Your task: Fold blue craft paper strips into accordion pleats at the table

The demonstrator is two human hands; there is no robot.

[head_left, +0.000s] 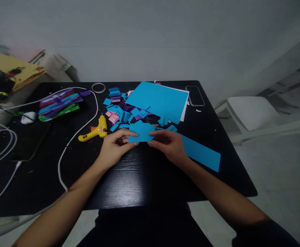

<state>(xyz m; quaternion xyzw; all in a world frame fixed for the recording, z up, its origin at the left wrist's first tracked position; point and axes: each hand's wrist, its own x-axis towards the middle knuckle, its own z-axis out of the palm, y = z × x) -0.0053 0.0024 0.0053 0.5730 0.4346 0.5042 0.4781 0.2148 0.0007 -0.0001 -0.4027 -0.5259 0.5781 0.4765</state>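
Observation:
A small piece of blue paper (141, 131) is held up over the dark table between both hands. My left hand (115, 144) pinches its left edge, thumb below and fingers behind. At the right edge, my right hand (169, 144) grips it the same way. Just beyond lies a pile of cut blue paper pieces (124, 115), with some pink pieces (113, 117) among them. A long blue paper strip (203, 152) rests partly behind my right wrist. Behind the pile is a large blue sheet (160, 99) on top of white paper.
A yellow glue gun (95, 130) lies left of my left hand, near a white cable (72, 139) that loops across the table (129, 185). Bundled coloured paper strips (59, 103), a tape ring (98, 88) and a phone (195, 96) sit farther back. A white chair (251, 109) stands at right.

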